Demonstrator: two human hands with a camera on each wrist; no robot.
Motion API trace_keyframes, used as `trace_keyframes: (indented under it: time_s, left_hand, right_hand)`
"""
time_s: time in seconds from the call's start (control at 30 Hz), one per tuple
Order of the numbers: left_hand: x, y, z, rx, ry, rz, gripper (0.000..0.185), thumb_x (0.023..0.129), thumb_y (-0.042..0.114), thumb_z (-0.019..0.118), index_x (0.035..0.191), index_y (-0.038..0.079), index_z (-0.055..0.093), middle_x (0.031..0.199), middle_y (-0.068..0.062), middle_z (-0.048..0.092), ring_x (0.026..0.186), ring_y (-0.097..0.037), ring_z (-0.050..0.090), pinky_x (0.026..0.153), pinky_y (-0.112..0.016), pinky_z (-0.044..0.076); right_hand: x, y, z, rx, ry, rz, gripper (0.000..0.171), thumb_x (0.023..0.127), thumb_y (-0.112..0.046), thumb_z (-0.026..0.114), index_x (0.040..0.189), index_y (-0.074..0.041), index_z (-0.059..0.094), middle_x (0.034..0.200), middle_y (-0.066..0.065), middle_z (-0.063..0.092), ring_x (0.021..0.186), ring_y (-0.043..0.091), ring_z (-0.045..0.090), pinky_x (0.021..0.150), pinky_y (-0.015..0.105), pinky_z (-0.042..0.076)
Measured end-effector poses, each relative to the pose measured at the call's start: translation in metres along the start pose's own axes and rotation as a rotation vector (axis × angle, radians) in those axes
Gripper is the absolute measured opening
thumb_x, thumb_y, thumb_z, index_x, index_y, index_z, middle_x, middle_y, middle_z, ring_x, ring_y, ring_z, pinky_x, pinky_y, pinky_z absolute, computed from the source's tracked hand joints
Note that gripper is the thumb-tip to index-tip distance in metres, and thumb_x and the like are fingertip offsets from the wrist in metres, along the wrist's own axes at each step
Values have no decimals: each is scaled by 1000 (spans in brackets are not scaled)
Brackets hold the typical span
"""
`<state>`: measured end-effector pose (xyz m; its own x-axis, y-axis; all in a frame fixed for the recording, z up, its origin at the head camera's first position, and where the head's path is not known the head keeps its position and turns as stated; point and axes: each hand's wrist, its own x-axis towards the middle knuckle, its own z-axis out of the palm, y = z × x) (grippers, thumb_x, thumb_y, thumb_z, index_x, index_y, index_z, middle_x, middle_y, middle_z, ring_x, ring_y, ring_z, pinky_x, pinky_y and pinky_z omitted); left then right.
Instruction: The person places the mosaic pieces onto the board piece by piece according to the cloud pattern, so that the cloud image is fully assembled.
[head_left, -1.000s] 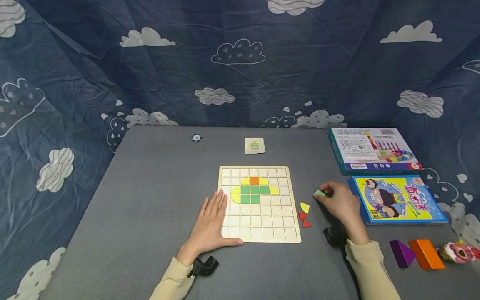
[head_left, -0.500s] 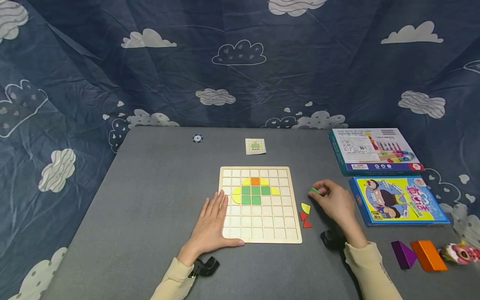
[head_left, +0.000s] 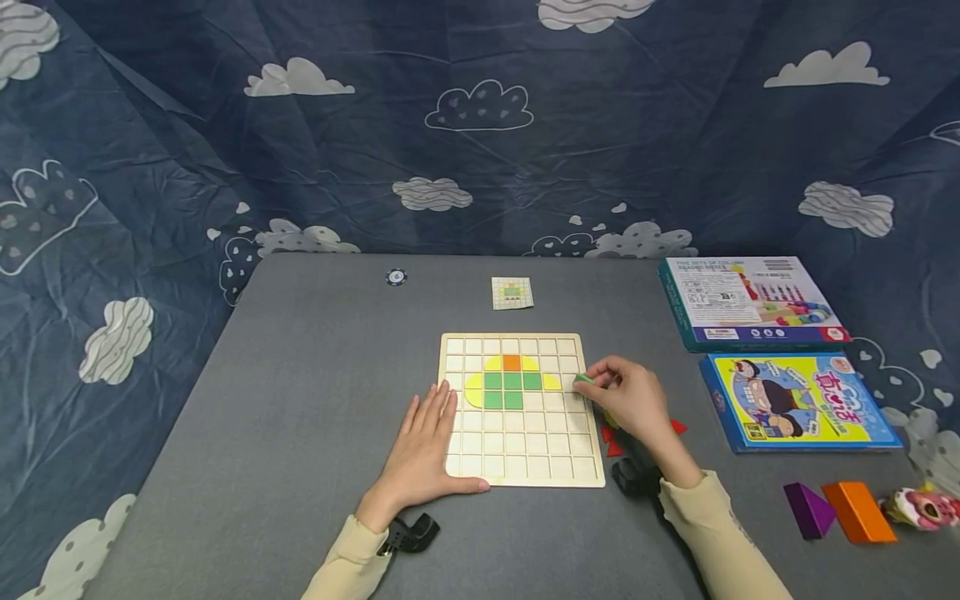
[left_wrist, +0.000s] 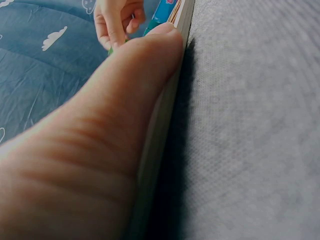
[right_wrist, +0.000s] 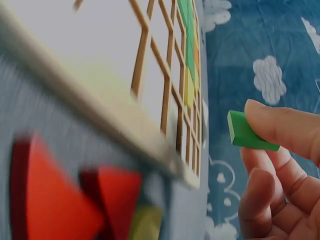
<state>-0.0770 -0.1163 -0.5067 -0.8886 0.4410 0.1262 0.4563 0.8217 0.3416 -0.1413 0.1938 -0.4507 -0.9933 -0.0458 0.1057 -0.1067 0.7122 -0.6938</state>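
The wooden grid board [head_left: 521,412] lay flat at the centre of the frame on the grey desk [head_left: 300,400], its upper rows already carrying a small figure of green squares, yellow curved pieces and one orange square. To the right of the frame two boxes sat side by side, a teal-edged box [head_left: 752,302] above and a blue and yellow box [head_left: 798,400] below it, well apart from the board, probably kept out of the working space. The left hand [head_left: 422,450] rested flat with straight fingers on the board's lower left corner, its thumb along the near edge, a hold that looked meant to keep the board from sliding. The right hand [head_left: 626,400] hovered at the board's right edge, its grip closed in a pinch of thumb and fingertips round the green tile [head_left: 584,379], held just above the cells beside the yellow piece. At lower right lay an orange block [head_left: 858,511] and a purple block [head_left: 808,508], touching or nearly so. Loose red triangles [head_left: 613,448] lay just off the board's right edge, partly under the right hand, close to reach. A small pattern card [head_left: 512,292] lay beyond the board's far edge, facing the person, likely as a guide.
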Motion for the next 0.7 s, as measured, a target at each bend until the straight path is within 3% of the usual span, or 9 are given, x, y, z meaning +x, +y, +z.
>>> trace_keyframes:
  time_s: [0.37,0.7]
  left_hand:
    - [0,0,0,18,-5,2,128,66,83,56,150,-3,13,156,-18,6,143,-30,3,113,-44,1]
    - [0,-1,1,17,-7,0,128,66,84,54,150,-3,12,157,-18,6,143,-30,2,113,-44,0]
  right_hand:
    - [2,-17,24,-21,-67,-68,11,79,-21,79,84,-14,73,68,-7,61,51,13,45,43,28,31]
    - [1,-22,34,-1,-188,-99,9,85,-14,73,93,-12,75,76,-5,64,52,12,46,45,29,35]
